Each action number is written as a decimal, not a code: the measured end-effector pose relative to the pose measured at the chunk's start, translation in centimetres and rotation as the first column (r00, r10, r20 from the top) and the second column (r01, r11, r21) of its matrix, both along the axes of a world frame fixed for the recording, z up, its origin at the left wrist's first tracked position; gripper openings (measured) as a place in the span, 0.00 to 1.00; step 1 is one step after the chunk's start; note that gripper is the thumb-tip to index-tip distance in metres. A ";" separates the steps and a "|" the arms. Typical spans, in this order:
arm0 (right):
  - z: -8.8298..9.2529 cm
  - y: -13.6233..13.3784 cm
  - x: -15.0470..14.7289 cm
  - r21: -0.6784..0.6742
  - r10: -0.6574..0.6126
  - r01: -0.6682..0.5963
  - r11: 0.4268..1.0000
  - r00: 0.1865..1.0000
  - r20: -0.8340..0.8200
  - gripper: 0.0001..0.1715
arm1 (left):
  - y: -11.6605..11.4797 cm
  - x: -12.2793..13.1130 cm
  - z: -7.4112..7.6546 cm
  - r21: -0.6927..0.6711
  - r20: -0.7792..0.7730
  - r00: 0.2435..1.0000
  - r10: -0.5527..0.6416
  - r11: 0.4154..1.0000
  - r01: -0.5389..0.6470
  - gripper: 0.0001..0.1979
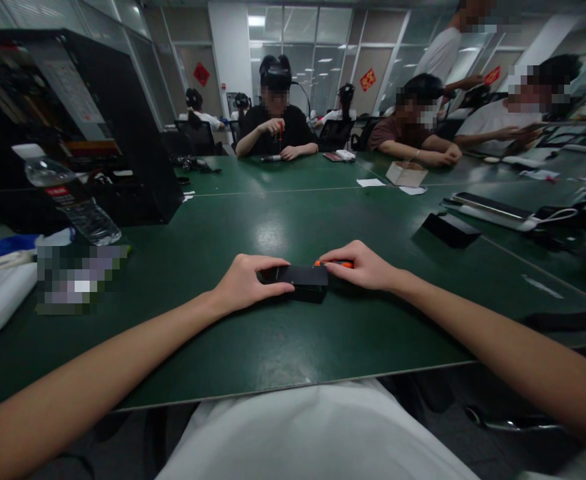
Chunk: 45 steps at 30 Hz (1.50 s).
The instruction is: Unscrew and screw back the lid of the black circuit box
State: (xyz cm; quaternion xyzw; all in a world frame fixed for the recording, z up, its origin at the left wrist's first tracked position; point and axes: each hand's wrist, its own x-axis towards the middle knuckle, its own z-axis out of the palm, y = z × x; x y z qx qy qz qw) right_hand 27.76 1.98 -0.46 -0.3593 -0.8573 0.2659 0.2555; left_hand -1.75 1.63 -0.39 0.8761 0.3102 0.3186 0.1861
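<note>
A small black oblong box [309, 277] rests on the green table [283, 353] in front of me. My left hand [245, 283] grips its left end, thumb on the near side and fingers on the far side. In my right hand [367, 267] is a slim orange-and-black hand tool [341, 265], pinched between thumb and fingers. The tool's tip is at the box's right end; whether it touches cannot be made out. My right fingers hide part of the tool, so its exact kind is unclear.
A black computer case [147, 147] and a water bottle [75, 193] stand at left. To the right lie an open black box [450, 230] and a phone-like slab [493, 205]. Farther back is a small carton [407, 173]. A person [275, 127] opposite holds an orange-handled screwdriver.
</note>
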 end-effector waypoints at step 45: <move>0.9 -0.6 0.2 0.565 -0.220 0.016 0.825 0.930 0.293 0.18 | -0.4 0.5 0.5 -0.012 -0.001 1.000 -0.021 1.000 0.021 0.18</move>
